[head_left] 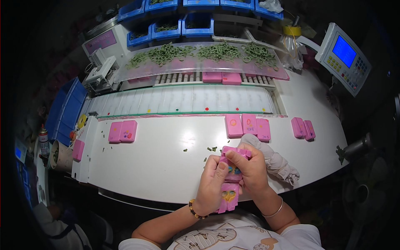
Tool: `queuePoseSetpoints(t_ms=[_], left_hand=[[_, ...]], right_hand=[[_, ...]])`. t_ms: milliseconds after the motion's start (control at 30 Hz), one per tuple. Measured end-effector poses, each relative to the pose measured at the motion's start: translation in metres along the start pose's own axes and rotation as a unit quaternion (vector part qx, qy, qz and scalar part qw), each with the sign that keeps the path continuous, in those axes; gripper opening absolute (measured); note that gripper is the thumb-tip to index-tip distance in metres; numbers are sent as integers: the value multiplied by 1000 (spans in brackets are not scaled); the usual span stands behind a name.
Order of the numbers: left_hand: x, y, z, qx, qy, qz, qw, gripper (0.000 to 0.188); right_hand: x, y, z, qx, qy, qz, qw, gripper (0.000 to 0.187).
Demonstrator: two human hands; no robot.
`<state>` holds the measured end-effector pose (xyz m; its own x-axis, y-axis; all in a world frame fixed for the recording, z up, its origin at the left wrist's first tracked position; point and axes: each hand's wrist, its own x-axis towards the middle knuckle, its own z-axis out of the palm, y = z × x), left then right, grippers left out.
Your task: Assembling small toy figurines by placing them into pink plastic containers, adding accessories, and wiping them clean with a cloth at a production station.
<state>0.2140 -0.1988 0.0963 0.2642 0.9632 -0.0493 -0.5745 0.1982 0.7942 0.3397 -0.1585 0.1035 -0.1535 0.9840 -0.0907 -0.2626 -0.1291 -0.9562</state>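
Near the front edge of the white table I hold a pink rubber mold (pixel 229 196) with both hands. It is spread open, one part hanging below the other, and blue and yellowish patches show on its inner faces. My left hand (pixel 211 187) grips its left side, thumb on the mold. From the right, my right hand (pixel 253 168) pinches the upper part, its thumb pressed across the top. Most of my fingers are hidden behind the mold. A crumpled grey cloth (pixel 277 162) lies beside my right hand, and small green bits (pixel 213 148) are scattered just beyond.
Three closed pink molds (pixel 249 126) stand behind my hands, with pairs at left (pixel 122 131) and right (pixel 303 128). A white-panelled strip (pixel 179 100) crosses the table. Beyond it, a clear tray (pixel 196 62) carries green ring-shaped pieces. A control panel (pixel 345 58) rises at right.
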Motion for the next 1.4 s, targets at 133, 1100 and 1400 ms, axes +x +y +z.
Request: queuePoseSetpoints(t_ms=[133,1100,1400], left_hand=[[3,3,-1,24,27,-7,999,33],[10,11,-8,18,42,-46,998,41],[2,9,-3,78,37,2,996,32]], right_hand=[[3,4,-2,-3,-29,-27,999,19],[-11,1,-12,55,-57,32,996,18],[-11,1,-12,-119,-60,-66,989,17]])
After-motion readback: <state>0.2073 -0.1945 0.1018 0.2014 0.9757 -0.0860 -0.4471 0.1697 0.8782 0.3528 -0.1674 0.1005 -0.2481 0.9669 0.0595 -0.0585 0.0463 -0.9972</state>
